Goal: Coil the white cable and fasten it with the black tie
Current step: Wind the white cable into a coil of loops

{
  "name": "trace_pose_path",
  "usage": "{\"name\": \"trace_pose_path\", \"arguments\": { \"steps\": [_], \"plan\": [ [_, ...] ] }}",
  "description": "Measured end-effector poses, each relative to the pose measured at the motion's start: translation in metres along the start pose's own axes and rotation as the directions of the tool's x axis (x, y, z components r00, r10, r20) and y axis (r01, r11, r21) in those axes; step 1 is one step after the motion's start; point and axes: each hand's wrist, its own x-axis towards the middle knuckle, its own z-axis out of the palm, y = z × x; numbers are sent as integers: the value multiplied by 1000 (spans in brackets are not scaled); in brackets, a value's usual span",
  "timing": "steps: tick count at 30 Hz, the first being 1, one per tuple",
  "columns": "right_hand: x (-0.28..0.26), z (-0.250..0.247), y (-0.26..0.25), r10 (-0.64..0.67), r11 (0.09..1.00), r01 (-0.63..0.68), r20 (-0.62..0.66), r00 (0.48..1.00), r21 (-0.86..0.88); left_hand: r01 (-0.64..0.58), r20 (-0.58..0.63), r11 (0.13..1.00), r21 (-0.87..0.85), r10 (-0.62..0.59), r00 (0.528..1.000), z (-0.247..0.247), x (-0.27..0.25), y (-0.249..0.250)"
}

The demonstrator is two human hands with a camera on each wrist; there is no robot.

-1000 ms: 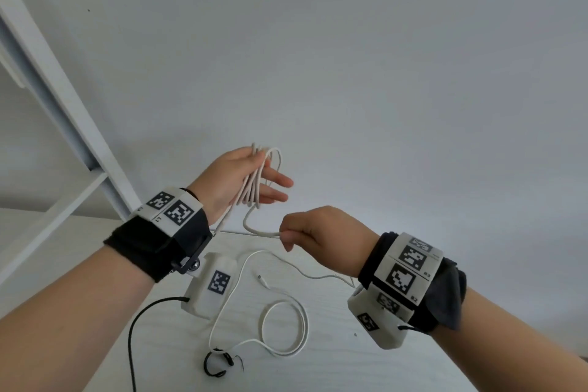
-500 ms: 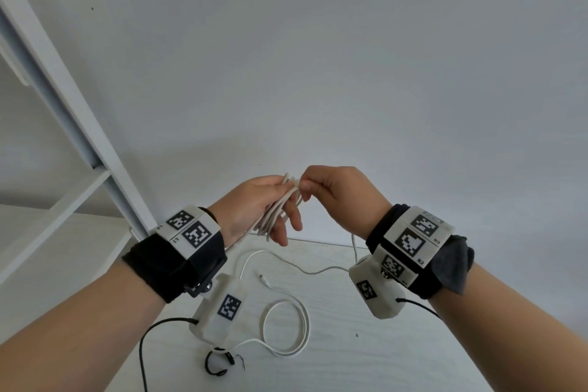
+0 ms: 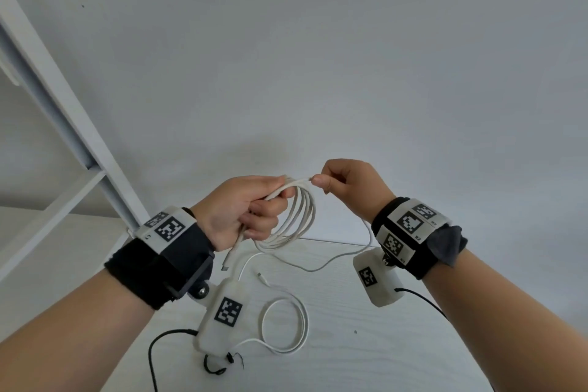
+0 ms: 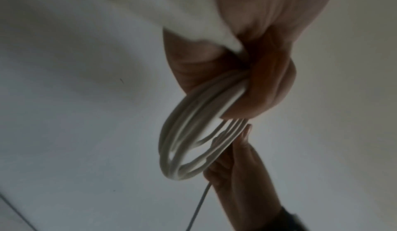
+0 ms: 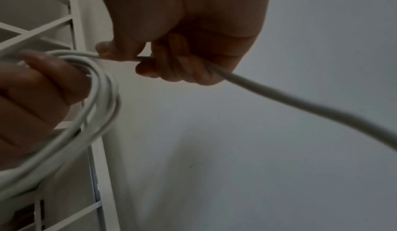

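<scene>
Above the bench, you hold the coil between both hands.

Your left hand point(image 3: 241, 210) grips the gathered loops of the white cable point(image 3: 299, 216), which hang below and right of its fingers; your right hand point(image 3: 346, 184) pinches the running strand just beside the top of the coil. From there the slack drops under your right wrist and runs left across the bench point(image 3: 366, 344) to a loose loop near your left wrist. That side has open room; the black tie point(image 3: 216, 366) lies by the near edge.
</scene>
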Motion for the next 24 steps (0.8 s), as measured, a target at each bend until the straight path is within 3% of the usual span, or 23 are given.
{"name": "trace_pose_path", "arguments": {
  "steps": [4, 10, 17, 21, 24],
  "plan": [
    [-1, 1, 12, 87, 991, -89, 24, 996, 95, -10, 16, 979, -205, 14, 1000, -3, -2, 10],
    [-16, 11, 35, 213, 969, -222, 89, 973, 108, -135, 42, 858, -495, 179, 983, -30, 2, 26],
    [-39, 28, 44, 235, 969, -243, 134, 963, 51, -327, -204, 836, -440, 262, 943, -42, 5, 36],
    [-43, 22, 49, 288, 912, -298, 78, 954, 283, -380, -270, 807, -453, 283, 920, -53, 2, 38],
    [-44, 16, 48, 297, 907, -296, 43, 954, 298, -397, -321, 802, -446, 271, 907, -56, 2, 36]
  ]
}}
